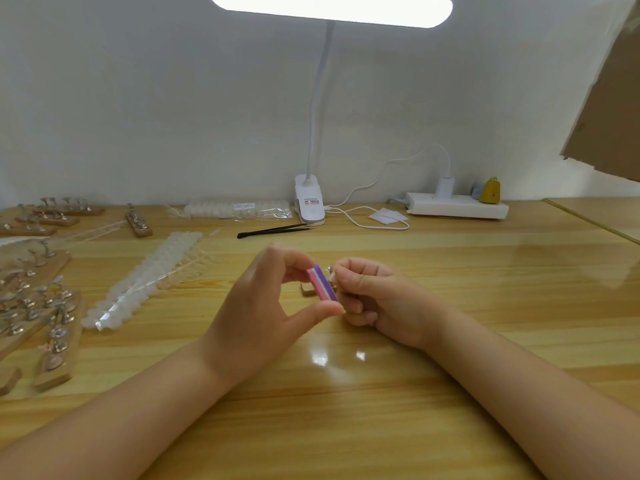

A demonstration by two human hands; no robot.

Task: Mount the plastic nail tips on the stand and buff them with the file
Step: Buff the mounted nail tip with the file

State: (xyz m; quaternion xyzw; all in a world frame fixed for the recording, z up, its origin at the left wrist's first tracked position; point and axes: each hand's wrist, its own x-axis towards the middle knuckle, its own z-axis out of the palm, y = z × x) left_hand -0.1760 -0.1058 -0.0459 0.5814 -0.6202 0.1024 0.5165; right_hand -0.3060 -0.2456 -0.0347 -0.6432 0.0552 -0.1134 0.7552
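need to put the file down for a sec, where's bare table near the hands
Bare table lies between the forearms, below the left hand holding the file. More lies right of the right hand, short of the power strip. The left side is crowded: nail tips, stands, tweezers behind.

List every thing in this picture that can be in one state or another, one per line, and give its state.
White clip-on desk lamp: switched on.
Pink and purple striped buffing block: pinched in the left hand, off the table.
Small clear plastic nail tip: held at the right hand fingertips, against the block.
Black tweezers: lying flat, unused.
White power strip: a white plug inserted.
Wooden nail stands: lying on the table, left.
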